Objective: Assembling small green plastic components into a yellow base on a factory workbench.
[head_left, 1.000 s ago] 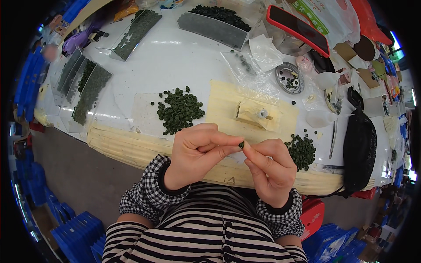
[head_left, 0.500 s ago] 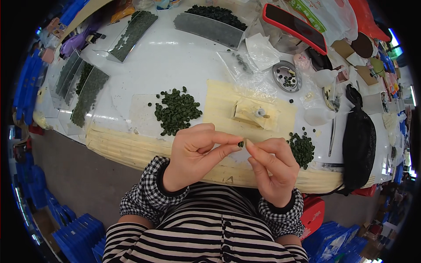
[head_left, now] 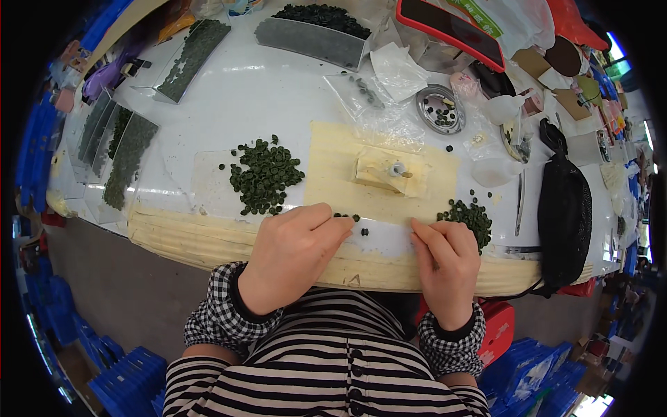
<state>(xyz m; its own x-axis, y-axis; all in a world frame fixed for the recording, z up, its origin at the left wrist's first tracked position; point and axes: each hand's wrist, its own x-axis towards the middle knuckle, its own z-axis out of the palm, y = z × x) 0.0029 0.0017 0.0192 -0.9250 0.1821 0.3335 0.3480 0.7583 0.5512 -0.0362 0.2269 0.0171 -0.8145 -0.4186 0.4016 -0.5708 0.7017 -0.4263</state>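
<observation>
My left hand (head_left: 295, 254) is closed low over the table's near edge, its thumb and fingers bent together. Beside its fingertips is a small dark green disc (head_left: 356, 217), and more green shows just behind the knuckles. Whatever it pinches, if anything, is hidden. A small dark piece (head_left: 365, 232) lies on the white surface between my hands. My right hand (head_left: 448, 267) is curled with thumb and forefinger close together; a dark spot shows among its fingers, too small to name. It is next to a smaller pile of green discs (head_left: 469, 221). A larger pile (head_left: 264, 177) lies beyond my left hand.
A pale block with a short metal tube (head_left: 381, 170) stands on a yellow sheet (head_left: 326, 149). Clear trays of dark pieces (head_left: 313, 43) stand at the back and left. To the right are a round metal dish (head_left: 421, 111), tweezers (head_left: 520, 205), a black pouch (head_left: 566, 215) and a red-cased phone (head_left: 451, 31).
My hands have moved apart from their meeting point and lowered to the table edge. The dark piece formerly between my left fingertips is gone from there; one now lies between the hands.
</observation>
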